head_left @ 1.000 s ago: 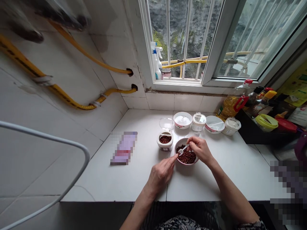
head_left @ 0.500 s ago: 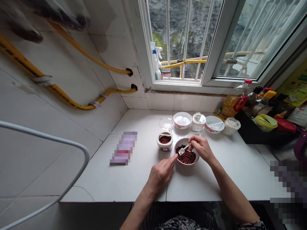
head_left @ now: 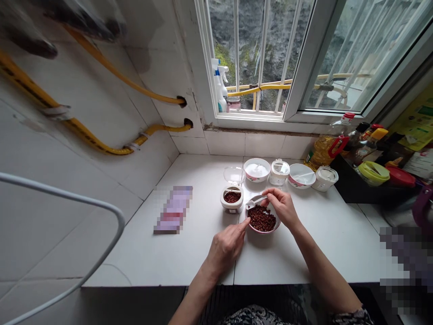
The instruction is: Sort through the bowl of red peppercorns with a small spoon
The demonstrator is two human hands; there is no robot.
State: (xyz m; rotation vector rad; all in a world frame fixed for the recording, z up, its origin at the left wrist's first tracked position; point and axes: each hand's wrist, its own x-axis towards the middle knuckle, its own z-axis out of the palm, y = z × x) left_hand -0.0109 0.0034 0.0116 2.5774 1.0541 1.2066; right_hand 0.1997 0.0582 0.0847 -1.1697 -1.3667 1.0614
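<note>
A white bowl [head_left: 249,227] with a pink rim holds dark red grains that look like Sichuan peppercorns [head_left: 262,219]. My left hand [head_left: 227,246] holds the near left rim, its index finger against the edge and the other fingers curled. Between the fingertips of my right hand [head_left: 280,208] is a small white spoon [head_left: 259,201], closed on by its handle. The spoon's scoop hangs over the bowl's far left rim with a few dark grains in it. Just left stands a white seasoning jar [head_left: 232,207], its clear lid [head_left: 234,175] raised, with the same grains inside.
Behind the bowl stand a bowl of white powder [head_left: 257,170], a lidded jar [head_left: 279,172], another white bowl [head_left: 301,176] and a second jar [head_left: 325,178]. An oil bottle [head_left: 321,151] is at the back right. A blurred purple packet [head_left: 174,210] lies left; a grey cable [head_left: 115,212] crosses the left side.
My right hand has lifted the spoon from the grains, up and to the left, to the bowl's far left rim. My left hand stays at the bowl.
</note>
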